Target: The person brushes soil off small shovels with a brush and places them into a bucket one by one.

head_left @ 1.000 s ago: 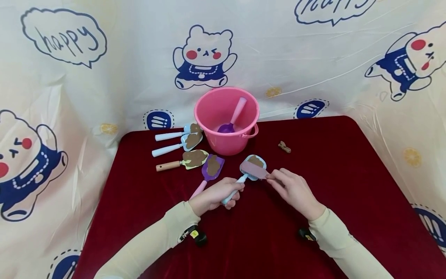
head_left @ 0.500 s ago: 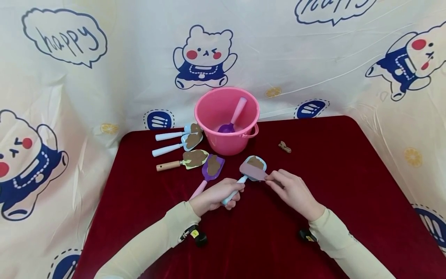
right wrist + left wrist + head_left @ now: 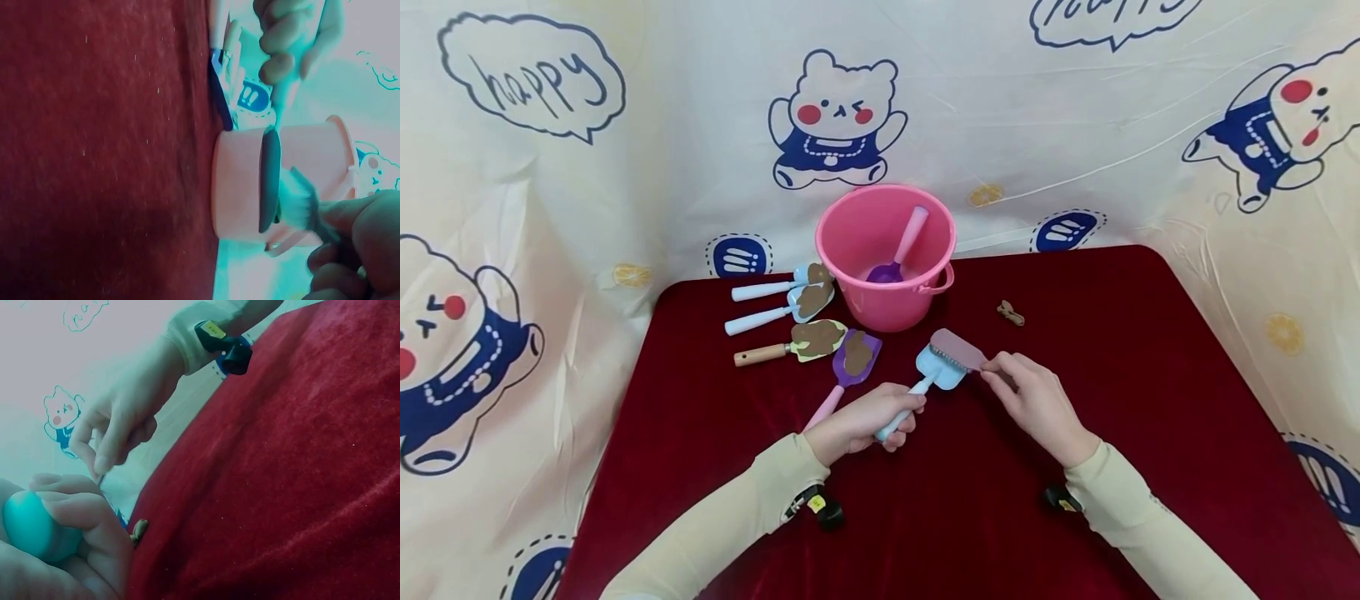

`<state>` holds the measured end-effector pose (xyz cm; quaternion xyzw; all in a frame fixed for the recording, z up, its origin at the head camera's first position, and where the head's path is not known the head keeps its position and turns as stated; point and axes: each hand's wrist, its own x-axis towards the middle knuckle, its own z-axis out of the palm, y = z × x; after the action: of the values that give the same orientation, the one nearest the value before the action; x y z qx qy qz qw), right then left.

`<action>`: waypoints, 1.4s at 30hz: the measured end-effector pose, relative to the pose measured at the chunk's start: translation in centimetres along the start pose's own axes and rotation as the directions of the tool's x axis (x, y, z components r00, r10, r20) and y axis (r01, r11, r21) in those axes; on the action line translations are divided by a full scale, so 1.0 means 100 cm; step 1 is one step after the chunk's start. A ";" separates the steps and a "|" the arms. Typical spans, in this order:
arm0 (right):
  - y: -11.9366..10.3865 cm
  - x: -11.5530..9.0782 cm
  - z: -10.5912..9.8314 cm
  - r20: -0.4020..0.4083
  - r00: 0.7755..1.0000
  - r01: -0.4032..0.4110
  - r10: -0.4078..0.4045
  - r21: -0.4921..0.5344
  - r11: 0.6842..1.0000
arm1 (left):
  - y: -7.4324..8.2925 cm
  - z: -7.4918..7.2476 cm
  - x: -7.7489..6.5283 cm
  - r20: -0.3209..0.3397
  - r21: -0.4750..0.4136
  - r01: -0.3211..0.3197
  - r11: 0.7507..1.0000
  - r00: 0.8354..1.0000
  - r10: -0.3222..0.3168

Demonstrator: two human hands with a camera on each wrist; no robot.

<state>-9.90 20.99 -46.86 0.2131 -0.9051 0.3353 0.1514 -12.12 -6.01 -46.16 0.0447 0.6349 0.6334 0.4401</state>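
Note:
My left hand (image 3: pixel 880 417) grips the handle of a light blue toy shovel (image 3: pixel 942 367), whose blade points away over the table. In the left wrist view its rounded blue handle end (image 3: pixel 34 525) pokes out of the curled fingers. My right hand (image 3: pixel 1037 404) pinches a flat pinkish scraper (image 3: pixel 958 348) between thumb and fingers; a dotted, tooth-like row runs along its lower edge. The scraper overlaps the far right part of the blade, and the bare blue face shows on the near side. In the right wrist view the scraper (image 3: pixel 300 197) is blurred beside the blade (image 3: pixel 270 181).
A pink bucket (image 3: pixel 887 308) stands behind, holding a purple shovel (image 3: pixel 902 246). To the left lie several brown-smeared tools: light blue shovels (image 3: pixel 756 322), a wood-handled green trowel (image 3: pixel 760 355) and a purple shovel (image 3: pixel 838 379). A small brown clump (image 3: pixel 1011 313) sits right on the red cloth (image 3: pixel 1112 333).
The scraper has moved up and right across the shovel blade, and the brown patch seen there before is out of sight. My left hand keeps its grip in place.

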 end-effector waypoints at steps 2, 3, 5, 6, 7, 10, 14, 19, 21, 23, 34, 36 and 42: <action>-0.001 -0.001 0.001 0.020 0.999 0.043 -0.043 0.027 0.999 | 0.001 0.000 0.000 -0.005 -0.006 -0.005 1.000 1.000 0.005; -0.002 -0.001 0.001 0.033 0.998 0.060 -0.061 0.040 0.997 | 0.002 -0.001 0.000 -0.007 -0.009 -0.008 1.000 1.000 0.008; -0.003 -0.002 0.002 0.054 0.995 0.080 -0.083 0.055 0.995 | 0.003 -0.001 0.000 -0.009 -0.011 -0.013 1.000 1.000 0.013; -0.003 -0.002 0.002 0.059 0.995 0.080 -0.083 0.054 0.995 | 0.004 -0.001 0.000 -0.010 -0.010 -0.015 1.000 1.000 0.014; -0.003 -0.003 0.002 0.060 0.995 0.072 -0.074 0.047 0.996 | 0.004 -0.001 -0.001 -0.008 -0.010 -0.014 1.000 1.000 0.014; -0.003 -0.004 0.001 0.049 0.998 0.031 -0.032 0.015 0.999 | 0.004 -0.001 -0.003 0.004 -0.002 -0.012 1.000 1.000 0.012; -0.004 -0.005 -0.002 0.026 1.000 -0.004 0.004 -0.020 1.000 | 0.005 0.000 -0.004 0.011 0.006 -0.020 1.000 1.000 0.019; -0.005 -0.005 -0.001 -0.006 1.000 -0.016 0.015 -0.037 0.999 | 0.004 -0.001 -0.003 0.010 0.005 -0.022 1.000 1.000 0.022; -0.006 -0.005 -0.001 0.004 1.000 0.001 -0.001 -0.004 1.000 | 0.005 -0.001 -0.003 0.009 0.001 -0.018 1.000 1.000 0.018; -0.007 -0.004 -0.001 0.037 0.999 0.019 -0.020 0.043 0.999 | 0.006 -0.002 -0.003 0.005 -0.007 -0.019 1.000 1.000 0.019; 0.000 0.000 -0.001 0.042 0.999 -0.031 0.031 -0.011 0.999 | 0.005 -0.005 -0.003 0.004 -0.014 -0.014 1.000 1.000 0.014; -0.001 0.000 0.001 0.029 0.999 -0.018 0.018 -0.023 1.000 | 0.005 -0.005 -0.003 -0.001 -0.010 -0.011 1.000 1.000 0.011; -0.006 -0.001 0.006 0.081 0.994 0.072 -0.079 0.086 0.994 | 0.003 -0.008 -0.001 -0.008 -0.017 -0.009 1.000 1.000 0.009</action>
<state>-9.60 20.20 -46.97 0.2674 -0.8872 0.3574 0.1169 -12.70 -6.62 -45.97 0.0412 0.6310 0.6410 0.4351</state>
